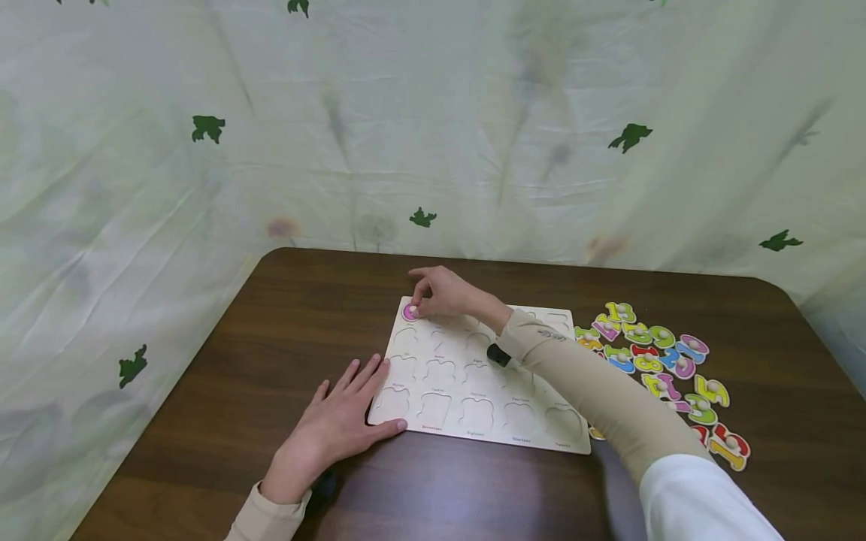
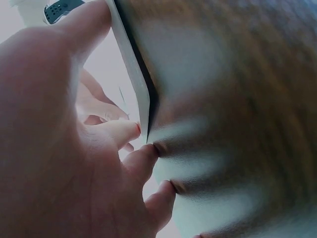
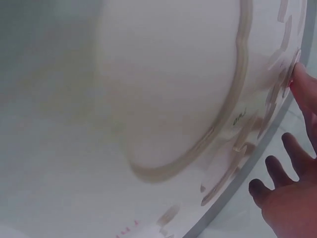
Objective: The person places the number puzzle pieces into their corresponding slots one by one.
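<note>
A pale wooden puzzle board (image 1: 497, 391) with number-shaped recesses and printed words lies on the table. At its far left corner my right hand (image 1: 448, 291) pinches the knob of a round pink-purple puzzle piece (image 1: 407, 312); the other fingers stay spread apart from the board in the right wrist view. My left hand (image 1: 338, 421) rests by the near left corner, thumb on the board's front edge and fingers along its left side. The left wrist view shows the palm and fingertips (image 2: 163, 193) beside the board's edge. My right forearm hides part of the board.
Several colourful number pieces with knobs (image 1: 647, 363) lie in a loose pile right of the board, some behind the right sleeve (image 1: 582, 376). The dark wooden table (image 1: 291, 315) reaches back to a pale curtain (image 1: 433, 135) with green leaf shapes.
</note>
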`<state>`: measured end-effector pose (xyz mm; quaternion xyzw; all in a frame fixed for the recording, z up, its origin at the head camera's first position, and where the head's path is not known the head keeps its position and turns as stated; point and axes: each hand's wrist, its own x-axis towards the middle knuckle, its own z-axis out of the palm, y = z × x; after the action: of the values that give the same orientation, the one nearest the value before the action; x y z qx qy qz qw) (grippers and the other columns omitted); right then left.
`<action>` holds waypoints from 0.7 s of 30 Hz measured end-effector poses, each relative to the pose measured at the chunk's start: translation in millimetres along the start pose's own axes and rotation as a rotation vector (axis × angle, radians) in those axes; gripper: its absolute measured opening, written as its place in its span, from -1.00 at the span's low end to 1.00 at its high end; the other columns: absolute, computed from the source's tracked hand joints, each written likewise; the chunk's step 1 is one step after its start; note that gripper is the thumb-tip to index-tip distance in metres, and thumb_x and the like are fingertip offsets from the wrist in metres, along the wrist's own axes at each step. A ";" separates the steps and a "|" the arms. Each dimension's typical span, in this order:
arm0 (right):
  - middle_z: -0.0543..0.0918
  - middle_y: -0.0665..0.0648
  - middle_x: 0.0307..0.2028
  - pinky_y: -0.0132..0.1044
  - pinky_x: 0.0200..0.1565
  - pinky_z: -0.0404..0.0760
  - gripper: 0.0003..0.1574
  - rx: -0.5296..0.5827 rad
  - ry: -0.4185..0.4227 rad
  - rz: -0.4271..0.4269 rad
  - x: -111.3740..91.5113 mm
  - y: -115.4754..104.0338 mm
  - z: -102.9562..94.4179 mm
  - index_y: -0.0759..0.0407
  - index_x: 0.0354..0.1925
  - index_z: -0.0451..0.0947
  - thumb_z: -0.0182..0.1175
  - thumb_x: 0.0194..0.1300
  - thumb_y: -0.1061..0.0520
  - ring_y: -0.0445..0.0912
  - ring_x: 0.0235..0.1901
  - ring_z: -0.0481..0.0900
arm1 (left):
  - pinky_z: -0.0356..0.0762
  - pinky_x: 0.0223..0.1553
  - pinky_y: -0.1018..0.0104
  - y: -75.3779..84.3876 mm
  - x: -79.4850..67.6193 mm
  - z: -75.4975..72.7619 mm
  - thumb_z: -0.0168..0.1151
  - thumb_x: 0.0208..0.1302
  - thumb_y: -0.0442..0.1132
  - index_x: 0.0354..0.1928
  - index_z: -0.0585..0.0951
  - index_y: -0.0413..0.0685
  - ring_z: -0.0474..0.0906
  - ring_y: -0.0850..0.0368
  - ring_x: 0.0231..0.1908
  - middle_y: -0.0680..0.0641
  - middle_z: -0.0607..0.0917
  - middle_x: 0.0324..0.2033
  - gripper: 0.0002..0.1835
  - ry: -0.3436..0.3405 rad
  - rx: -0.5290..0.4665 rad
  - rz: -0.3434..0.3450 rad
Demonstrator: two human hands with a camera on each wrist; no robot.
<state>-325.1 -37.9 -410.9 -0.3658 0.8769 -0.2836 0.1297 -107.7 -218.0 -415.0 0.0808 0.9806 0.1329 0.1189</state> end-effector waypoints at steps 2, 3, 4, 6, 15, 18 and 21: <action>0.29 0.18 0.42 -0.17 0.38 0.15 -0.87 0.004 -0.002 -0.008 0.0 0.8 -0.2 0.08 -0.46 0.66 0.39 0.22 0.18 0.04 0.41 0.19 | -0.09 0.30 -0.42 0.0 0.3 0.2 0.13 0.17 0.45 0.56 0.09 0.13 -0.08 -0.14 0.49 0.03 0.02 0.53 0.02 -0.001 0.002 -0.001; 0.28 0.19 0.42 -0.16 0.39 0.14 -0.88 0.004 -0.004 -0.014 -0.2 1.6 -0.1 0.08 -0.45 0.66 0.39 0.22 0.17 0.05 0.42 0.18 | -0.09 0.30 -0.42 -0.1 0.4 0.2 0.12 0.17 0.46 0.56 0.09 0.13 -0.08 -0.14 0.49 0.03 0.02 0.53 0.02 -0.002 0.003 -0.002; 0.27 0.20 0.42 -0.15 0.39 0.14 -0.91 0.006 -0.006 -0.021 -0.5 2.3 -0.2 0.10 -0.42 0.68 0.39 0.22 0.17 0.06 0.42 0.18 | -0.09 0.30 -0.42 -0.1 0.5 0.3 0.12 0.17 0.46 0.56 0.09 0.13 -0.08 -0.14 0.49 0.02 0.02 0.53 0.02 -0.002 0.004 -0.002; 0.26 0.23 0.43 -0.13 0.39 0.14 -0.97 0.015 -0.011 -0.031 -2.3 3.4 -1.7 0.11 -0.35 0.71 0.38 0.24 0.18 0.08 0.42 0.17 | -0.09 0.30 -0.42 0.0 0.7 0.3 0.12 0.17 0.46 0.56 0.09 0.13 -0.09 -0.14 0.49 0.02 0.02 0.53 0.03 -0.003 0.005 -0.002; 0.21 0.20 0.46 -0.07 0.40 0.09 -0.74 0.043 -0.002 -0.015 -11.5 15.0 -12.8 0.04 -0.06 0.74 0.36 0.26 0.19 0.07 0.44 0.12 | -0.10 0.29 -0.43 0.9 0.2 -1.5 0.12 0.17 0.46 0.56 0.08 0.14 -0.10 -0.15 0.49 0.02 0.02 0.53 0.02 -0.007 -0.005 -0.002; 0.22 0.18 0.46 -0.05 0.40 0.10 -0.73 0.052 0.014 -0.003 -14.7 18.7 -16.4 0.04 -0.05 0.73 0.36 0.26 0.19 0.06 0.44 0.13 | -0.10 0.29 -0.43 0.9 0.2 -1.6 0.12 0.17 0.46 0.56 0.08 0.14 -0.10 -0.15 0.49 0.01 0.02 0.53 0.02 -0.007 -0.008 0.000; 0.22 0.15 0.46 -0.05 0.38 0.14 -0.73 0.070 0.019 0.005 -19.1 19.5 -19.4 0.04 -0.04 0.73 0.34 0.27 0.20 0.06 0.44 0.14 | -0.10 0.29 -0.43 0.5 0.1 -1.0 0.11 0.17 0.47 0.56 0.08 0.14 -0.09 -0.15 0.49 0.01 0.02 0.53 0.03 -0.008 -0.004 -0.001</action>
<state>-331.3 -5.3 -406.4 -0.3559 0.8686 -0.3174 0.1349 -108.0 -217.8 -414.0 0.0805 0.9799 0.1347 0.1230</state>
